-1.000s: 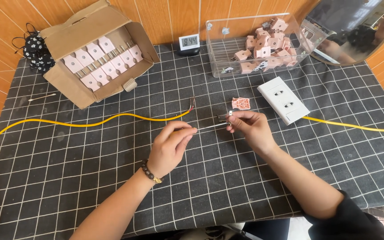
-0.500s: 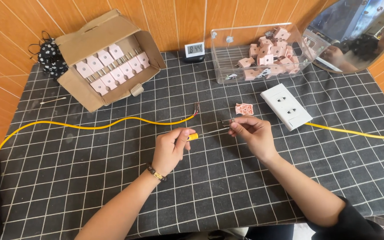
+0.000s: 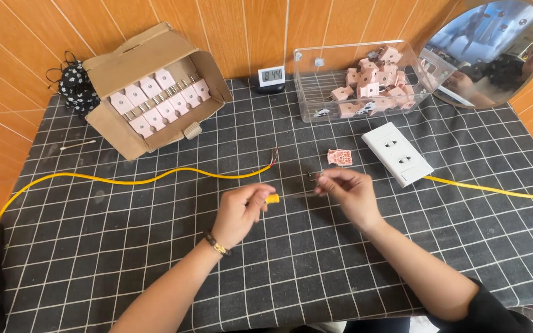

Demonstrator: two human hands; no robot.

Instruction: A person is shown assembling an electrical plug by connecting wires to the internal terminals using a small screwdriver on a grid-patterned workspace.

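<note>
We're pinching a short yellow cable piece (image 3: 272, 198) in our left hand (image 3: 239, 213), our right hand (image 3: 348, 192) gripping its thin wires (image 3: 311, 178). Long yellow cable (image 3: 131, 181), pink connector (image 3: 339, 157) and white socket (image 3: 397, 153) are lying nearby on the checked cloth (image 3: 316, 265).

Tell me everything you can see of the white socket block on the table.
The white rectangular plastic socket block lies flat on the black checked tablecloth, turned at an angle, right of a small pink part. Its top face shows two outlets with dark slots. A yellow cable runs from its lower right end toward the table's right edge. Neither hand touches it.
</note>
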